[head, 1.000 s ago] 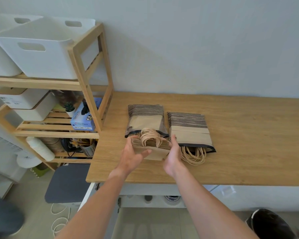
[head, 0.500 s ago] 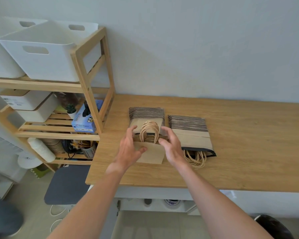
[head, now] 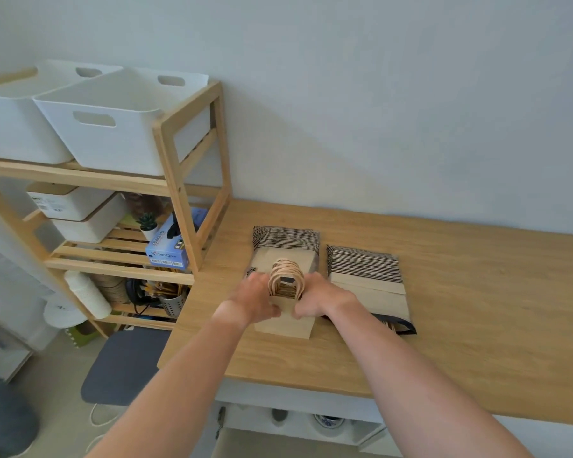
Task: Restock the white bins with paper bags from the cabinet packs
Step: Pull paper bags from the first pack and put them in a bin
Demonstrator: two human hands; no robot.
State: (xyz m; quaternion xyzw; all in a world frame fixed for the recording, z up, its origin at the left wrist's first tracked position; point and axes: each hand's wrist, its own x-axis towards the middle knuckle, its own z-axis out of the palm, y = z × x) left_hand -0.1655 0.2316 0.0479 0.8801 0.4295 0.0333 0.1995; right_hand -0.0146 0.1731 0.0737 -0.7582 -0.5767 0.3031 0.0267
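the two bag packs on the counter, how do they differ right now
The left pack is held by both hands, its twisted handles standing up in a bunch. The right pack lies untouched, flat, its handles mostly hidden behind the right forearm. Both hold brown paper bags in dark striped wrapping on the wooden counter.

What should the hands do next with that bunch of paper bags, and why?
Probably lift the bundle of paper bags clear of the left pack. Both the left hand and right hand already have a grip on it beside the handles, and the white bins on the shelf still wait.
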